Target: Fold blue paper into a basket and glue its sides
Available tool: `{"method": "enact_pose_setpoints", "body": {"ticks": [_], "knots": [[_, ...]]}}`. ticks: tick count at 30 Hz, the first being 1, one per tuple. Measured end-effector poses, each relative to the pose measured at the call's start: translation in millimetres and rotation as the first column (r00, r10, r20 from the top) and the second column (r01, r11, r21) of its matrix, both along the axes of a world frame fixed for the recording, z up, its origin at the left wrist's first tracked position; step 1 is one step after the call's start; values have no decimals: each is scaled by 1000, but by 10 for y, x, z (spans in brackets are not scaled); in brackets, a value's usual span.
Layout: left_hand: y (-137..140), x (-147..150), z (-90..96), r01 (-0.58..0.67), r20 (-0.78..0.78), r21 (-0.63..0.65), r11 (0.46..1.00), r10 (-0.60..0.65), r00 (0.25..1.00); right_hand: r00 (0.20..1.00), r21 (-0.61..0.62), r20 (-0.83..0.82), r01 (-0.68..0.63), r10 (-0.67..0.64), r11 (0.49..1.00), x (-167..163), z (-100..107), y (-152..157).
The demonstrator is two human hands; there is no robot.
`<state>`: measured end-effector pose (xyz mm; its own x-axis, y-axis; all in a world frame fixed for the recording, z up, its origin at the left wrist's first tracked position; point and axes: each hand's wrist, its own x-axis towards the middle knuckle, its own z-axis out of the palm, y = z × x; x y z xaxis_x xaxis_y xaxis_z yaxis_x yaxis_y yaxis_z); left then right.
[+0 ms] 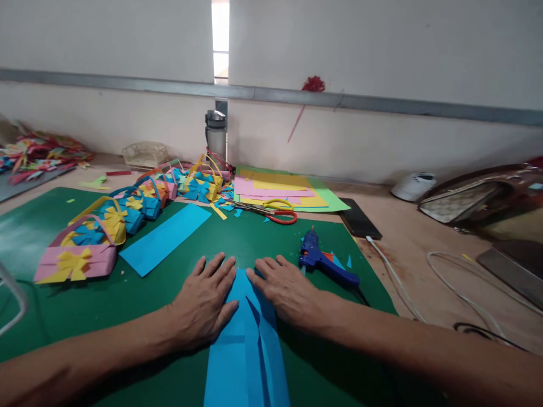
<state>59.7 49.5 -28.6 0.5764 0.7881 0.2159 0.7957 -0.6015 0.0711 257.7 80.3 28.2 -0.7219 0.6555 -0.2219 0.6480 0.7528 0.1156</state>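
Observation:
A folded sheet of blue paper (227,362) lies lengthwise on the green mat before me, its right side folded over and partly lifted along the crease. My left hand (207,299) rests flat on the paper's far left edge, fingers stretched out. On the far right part of the fold lies my right hand (284,285), its fingers extended and pressing down. A blue glue gun (324,260) is just right of my right hand. Beyond my left hand is a flat blue paper strip (165,240).
Several small paper baskets with bows (80,263) line the left. At the back are scissors (271,210), coloured paper sheets (292,189) and a bottle (216,135). A phone (360,217) with a white cable (394,277) and a bag (462,198) are on the right.

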Motion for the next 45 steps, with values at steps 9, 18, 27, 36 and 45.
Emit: {"method": "enact_pose_setpoints", "body": {"ticks": [9, 18, 27, 36, 45], "knots": [[58, -104, -79, -81, 95, -30, 996, 84, 992, 928, -178, -80, 345, -363, 921, -16, 192, 308], [37, -101, -71, -52, 103, -56, 997, 57, 993, 816, -499, -167, 414, -553, 761, -5, 144, 432], [107, -134, 21, 69, 702, -299, 952, 171, 691, 710, -769, -240, 277, -662, 576, -31, 113, 421], [263, -149, 216, 306, 681, -718, 624, 542, 492, 631, -816, -322, 192, -706, 545, -49, 187, 385], [330, -138, 255, 375, 644, -764, 525, 583, 495, 650, -817, -312, 189, -693, 545, -140, 219, 407]]}}
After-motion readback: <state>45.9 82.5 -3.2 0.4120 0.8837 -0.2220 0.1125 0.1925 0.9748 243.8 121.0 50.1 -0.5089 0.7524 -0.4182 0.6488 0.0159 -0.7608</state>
